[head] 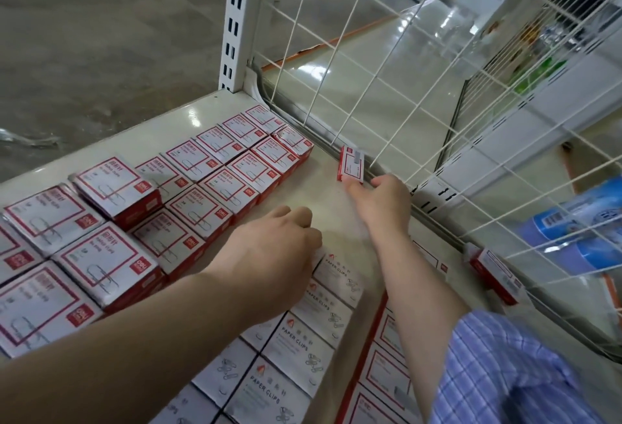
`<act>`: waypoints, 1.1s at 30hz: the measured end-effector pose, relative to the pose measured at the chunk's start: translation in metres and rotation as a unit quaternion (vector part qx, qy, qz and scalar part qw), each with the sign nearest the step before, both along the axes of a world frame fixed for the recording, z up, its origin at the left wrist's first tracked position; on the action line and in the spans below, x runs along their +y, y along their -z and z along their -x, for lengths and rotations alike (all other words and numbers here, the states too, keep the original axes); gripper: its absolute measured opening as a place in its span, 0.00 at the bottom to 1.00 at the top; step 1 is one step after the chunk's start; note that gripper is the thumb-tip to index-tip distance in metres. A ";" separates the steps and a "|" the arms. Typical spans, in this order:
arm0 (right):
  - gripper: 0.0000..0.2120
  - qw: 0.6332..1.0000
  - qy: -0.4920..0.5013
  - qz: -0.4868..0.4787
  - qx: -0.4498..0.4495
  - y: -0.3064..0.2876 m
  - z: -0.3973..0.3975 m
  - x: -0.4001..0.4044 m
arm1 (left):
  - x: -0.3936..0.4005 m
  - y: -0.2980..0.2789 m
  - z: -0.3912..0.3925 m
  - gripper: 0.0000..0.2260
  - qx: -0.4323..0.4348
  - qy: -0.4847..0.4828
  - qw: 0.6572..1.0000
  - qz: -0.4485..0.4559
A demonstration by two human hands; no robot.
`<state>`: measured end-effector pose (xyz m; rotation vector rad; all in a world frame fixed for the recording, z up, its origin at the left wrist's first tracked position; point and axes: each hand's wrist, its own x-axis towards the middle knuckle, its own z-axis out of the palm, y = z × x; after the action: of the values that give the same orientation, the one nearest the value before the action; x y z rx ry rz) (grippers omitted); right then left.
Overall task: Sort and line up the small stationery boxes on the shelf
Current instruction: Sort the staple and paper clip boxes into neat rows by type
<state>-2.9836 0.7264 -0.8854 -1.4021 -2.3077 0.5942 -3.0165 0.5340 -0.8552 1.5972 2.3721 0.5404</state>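
Rows of red-and-white paper clip boxes (215,184) lie lined up on the left of the cream shelf (188,113). One of them (114,188) sits stacked on top of the others. White paper clip boxes (299,342) lie in rows at the front middle. My right hand (383,201) pinches a small red-and-white box (351,165) standing against the wire back grid. With curled fingers, my left hand (276,248) rests on the far end of the white boxes. Whether it grips one is hidden.
A white wire grid (387,93) closes the back of the shelf, beside a slotted upright post (235,19). More red-and-white boxes (380,376) lie under my right arm, and another (494,275) leans at the grid. Blue packets (572,231) hang behind the grid.
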 end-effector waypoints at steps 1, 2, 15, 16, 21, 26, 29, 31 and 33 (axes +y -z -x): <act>0.23 1.000 0.000 0.004 -0.001 0.001 0.002 0.001 | 0.000 0.000 0.002 0.14 -0.002 0.003 1.000 -0.003; 0.24 1.000 0.000 0.006 0.001 0.003 0.005 0.002 | 0.000 0.000 0.003 0.14 -0.004 0.004 1.000 -0.007; 0.24 0.998 0.015 0.044 -0.031 0.001 0.010 0.002 | -0.003 0.001 -0.001 0.13 -0.002 -0.002 1.000 0.012; 0.20 0.998 0.009 0.047 -0.036 -0.001 0.006 0.001 | -0.003 0.000 -0.001 0.13 0.000 -0.004 1.000 0.016; 0.14 0.992 -0.025 0.078 -0.092 -0.018 -0.018 -0.016 | -0.001 -0.003 -0.005 0.14 0.011 -0.015 0.999 0.031; 0.09 0.990 -0.058 0.085 -0.092 -0.039 -0.053 -0.035 | -0.005 -0.009 -0.015 0.16 -0.015 -0.033 0.999 0.016; 0.08 0.993 -0.079 0.077 -0.048 -0.052 -0.079 -0.049 | -0.012 -0.013 -0.024 0.15 -0.034 -0.052 0.998 -0.007; 0.12 0.992 -0.088 0.087 -0.023 -0.059 -0.098 -0.059 | -0.014 -0.016 -0.029 0.15 -0.063 -0.080 0.995 -0.021; 0.08 0.991 -0.093 0.092 -0.014 -0.063 -0.116 -0.067 | -0.012 -0.020 -0.034 0.14 -0.098 -0.108 0.989 -0.031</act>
<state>-2.8672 0.6590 -0.8221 -1.2877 -2.4769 0.8671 -2.9821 0.5217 -0.8355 1.2512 2.4107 0.7826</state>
